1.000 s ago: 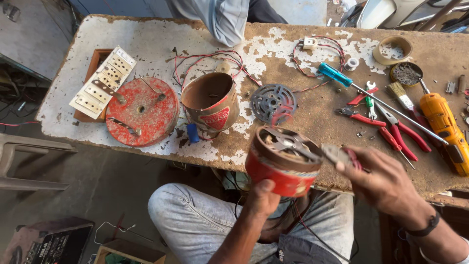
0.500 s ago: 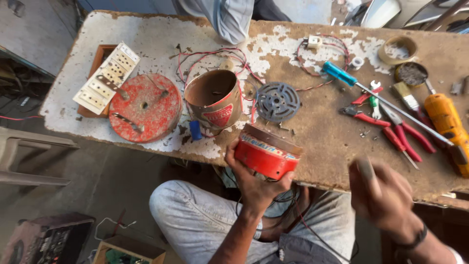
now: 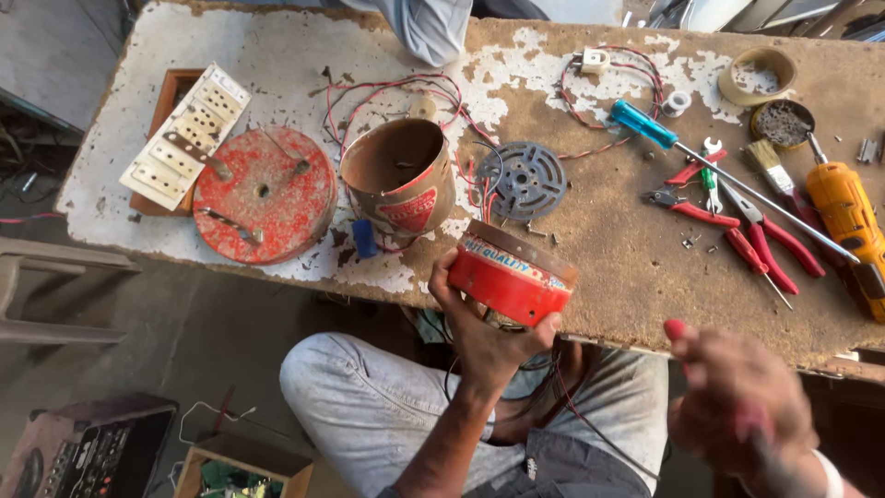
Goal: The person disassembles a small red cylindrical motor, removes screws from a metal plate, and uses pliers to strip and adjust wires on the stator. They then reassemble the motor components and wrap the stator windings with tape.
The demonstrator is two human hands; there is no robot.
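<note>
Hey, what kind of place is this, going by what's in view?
Probably a small electrical repair workshop: a worn workbench strewn with red-handled pliers, a blue-handled screwdriver and loose wires, while the left hand holds a red motor housing.

Worn workbench over a grey floor, daylight.

Wooden bench (image 3: 636,240) spans the frame; white paint flaked away on the left, bare brown board on the right. Grey concrete floor (image 3: 184,341) near left. Pale chair frame (image 3: 55,263) at left edge. Dark electronic unit (image 3: 83,452) and open cardboard box (image 3: 244,470) on floor, near left.
</note>
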